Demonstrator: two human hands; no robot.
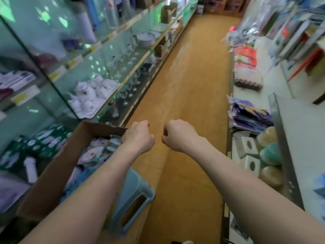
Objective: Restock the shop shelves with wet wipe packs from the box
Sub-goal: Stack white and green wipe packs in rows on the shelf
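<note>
Shop aisle; left hand (pixel 139 136), right hand (pixel 177 136) fisted, empty, near box (pixel 52 173).

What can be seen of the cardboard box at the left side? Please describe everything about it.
The cardboard box is plain brown and open at the top. It sits low at the aisle's left, beside the glass shelves, apparently on a blue plastic stool. Loosely piled wet wipe packs, mostly white and blue, fill it. The left hand is above its far right corner, curled, holding nothing.
</note>
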